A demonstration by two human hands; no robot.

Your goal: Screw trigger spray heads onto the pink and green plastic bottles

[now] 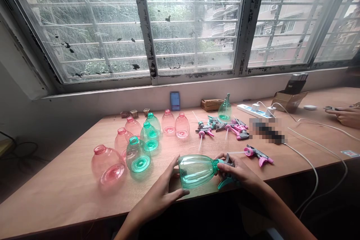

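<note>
Head view: a person's two bare hands work at the near edge of a wooden table; between them a clear green bottle lies on its side, base to the left, neck to the right; the right hand grasps a teal-and-grey spray head at the neck; the left hand curves around the base, fingers and thumb spread, though whether it grips or merely steadies cannot be told.

The step in hand seems to be fitting the spray head to the bottle; how far it is seated is hidden by the fingers; the next move likely calls for a steady base and a turn at the collar.

To the left stand headless pink bottles and green bottles; beyond the right hand lie a loose pink spray head and a pile of spray heads; behind that pile stands a green bottle with its head fitted.
</note>
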